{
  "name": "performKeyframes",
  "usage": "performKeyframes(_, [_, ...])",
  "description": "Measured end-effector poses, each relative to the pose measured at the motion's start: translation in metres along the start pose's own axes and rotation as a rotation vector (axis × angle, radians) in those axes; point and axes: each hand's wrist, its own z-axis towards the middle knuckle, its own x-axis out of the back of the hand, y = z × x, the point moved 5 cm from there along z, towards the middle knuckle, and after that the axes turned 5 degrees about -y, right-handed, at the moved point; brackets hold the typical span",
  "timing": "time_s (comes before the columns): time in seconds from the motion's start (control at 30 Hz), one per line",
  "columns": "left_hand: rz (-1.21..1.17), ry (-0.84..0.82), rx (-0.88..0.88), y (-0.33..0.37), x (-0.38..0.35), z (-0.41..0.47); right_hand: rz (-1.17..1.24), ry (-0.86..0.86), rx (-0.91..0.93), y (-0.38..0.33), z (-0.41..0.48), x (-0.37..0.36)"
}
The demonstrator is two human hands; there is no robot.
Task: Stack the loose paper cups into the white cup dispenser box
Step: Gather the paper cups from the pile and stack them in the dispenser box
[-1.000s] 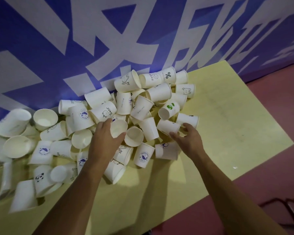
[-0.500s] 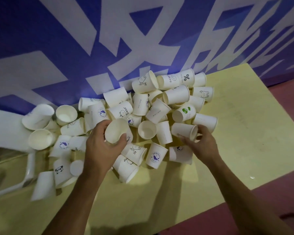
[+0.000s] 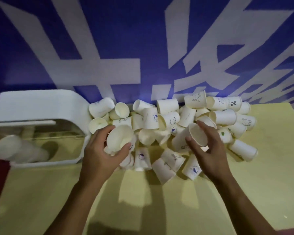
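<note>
A heap of loose white paper cups (image 3: pixel 168 119) lies on the yellow table against the wall. My left hand (image 3: pixel 100 155) grips one cup (image 3: pixel 120 137) just above the heap, its mouth facing me. My right hand (image 3: pixel 209 150) holds another cup (image 3: pixel 194 138) between thumb and fingers, also lifted off the heap. The white cup dispenser box (image 3: pixel 36 106) lies on its side at the left, its clear front toward me. A blurred row of nested cups (image 3: pixel 19 150) shows inside it.
The yellow table (image 3: pixel 159 200) runs bare toward me below the heap; its right edge (image 3: pixel 278 150) slants down to a dark red floor. A blue wall with large white lettering (image 3: pixel 143 48) stands right behind the cups and box.
The view has swung left and the dispenser box has come into sight. My right hand has picked a cup out of the heap. My left hand has lifted its cup higher.
</note>
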Motion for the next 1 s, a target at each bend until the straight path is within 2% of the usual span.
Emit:
performKeyframes(0.13, [-0.023, 0.028, 0.071, -0.040, 0.069, -0.013, 0.030, -0.114, 0.082, -0.062, -0.011, -0.077])
performKeyframes(0.3, [-0.051, 0.063, 0.056, -0.096, 0.160, -0.036, 0.031, -0.205, 0.143, -0.132, -0.044, -0.177])
performKeyframes(0.57, [-0.058, 0.192, 0.114, -0.187, 0.274, -0.063, 0.126, -0.316, 0.176, -0.205, -0.092, -0.318])
performKeyframes(0.77, [-0.028, 0.191, 0.128, -0.207, 0.305, -0.044, 0.131, -0.332, 0.147, -0.217, -0.101, -0.353])
performKeyframes(1.0, [-0.015, 0.156, 0.156, -0.209, 0.289, -0.022, 0.130, -0.329, 0.120, -0.215, -0.100, -0.352])
